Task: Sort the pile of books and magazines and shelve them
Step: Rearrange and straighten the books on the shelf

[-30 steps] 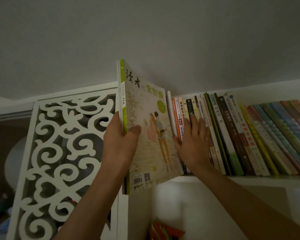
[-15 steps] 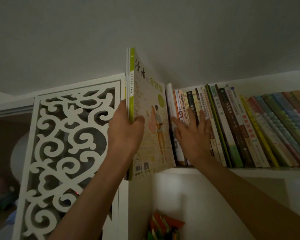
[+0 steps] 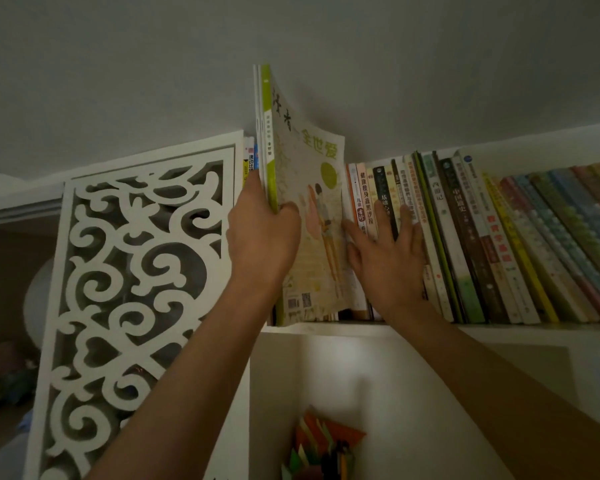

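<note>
My left hand grips a thin stack of magazines by the spines; the front one has a green spine and a pale illustrated cover. The stack stands upright with its lower edge on the top shelf, at the left end of a row of books. The magazines rise well above that row. My right hand lies flat with spread fingers against the spines of the leftmost books, just right of the magazines. A few more spines show behind the stack on its left.
A white carved lattice panel stands left of the shelf. The ceiling is close above the books. In the compartment below sits a bundle of coloured paper. The row of books leans left and fills the shelf to the right edge.
The magazines have moved up and in: their lower edge now rests on the top shelf beside the row. My right hand stays pressed on the book spines, fingers spread wider.
</note>
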Motion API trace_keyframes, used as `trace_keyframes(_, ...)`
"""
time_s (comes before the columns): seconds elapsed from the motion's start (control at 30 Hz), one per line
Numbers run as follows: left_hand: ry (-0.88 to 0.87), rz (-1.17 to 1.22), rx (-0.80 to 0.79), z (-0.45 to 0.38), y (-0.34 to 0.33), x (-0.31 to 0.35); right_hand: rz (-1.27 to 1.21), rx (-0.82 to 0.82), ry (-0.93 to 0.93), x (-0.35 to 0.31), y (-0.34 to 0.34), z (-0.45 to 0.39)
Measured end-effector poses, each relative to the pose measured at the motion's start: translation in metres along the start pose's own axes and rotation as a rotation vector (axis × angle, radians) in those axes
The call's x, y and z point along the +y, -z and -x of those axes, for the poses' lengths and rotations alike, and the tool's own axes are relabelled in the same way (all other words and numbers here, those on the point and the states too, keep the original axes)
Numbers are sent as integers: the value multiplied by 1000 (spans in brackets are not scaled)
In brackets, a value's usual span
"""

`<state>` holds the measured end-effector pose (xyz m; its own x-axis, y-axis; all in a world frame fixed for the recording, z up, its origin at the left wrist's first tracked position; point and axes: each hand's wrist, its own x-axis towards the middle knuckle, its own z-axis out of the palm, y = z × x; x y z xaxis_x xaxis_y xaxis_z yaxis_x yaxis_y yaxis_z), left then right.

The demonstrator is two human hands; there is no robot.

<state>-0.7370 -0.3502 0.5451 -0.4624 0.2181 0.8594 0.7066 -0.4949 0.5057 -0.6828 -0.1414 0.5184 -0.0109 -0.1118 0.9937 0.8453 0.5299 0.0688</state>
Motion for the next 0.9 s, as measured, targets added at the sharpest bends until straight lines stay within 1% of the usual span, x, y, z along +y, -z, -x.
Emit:
trace_keyframes(0.13, -6, 21, 63, 9, -5, -7, -10, -14, -3, -2, 1, 1)
trace_keyframes(0.27, 20, 41, 106, 13, -7, -14, -94, -89, -47, -7, 6, 0)
trace_keyframes(0.33, 40, 61, 93, 11, -6, -14, -93, -93, -47, -8, 6, 0)
trace_keyframes(0.47, 66, 127, 10, 6, -4, -6, -87, -94, 6, -1, 3, 1)
trace_keyframes(0.67, -26, 42, 13, 10, -15, 1, -81, -102, 24, 0, 3, 3)
trace_keyframes(0.77, -32, 6, 43, 10, -18, 1, -60, -73, 45, 3, 2, 5)
trace_keyframes(0.9, -57, -109, 85, 12, -23, 0, -50, -76, 48, 7, 2, 5)
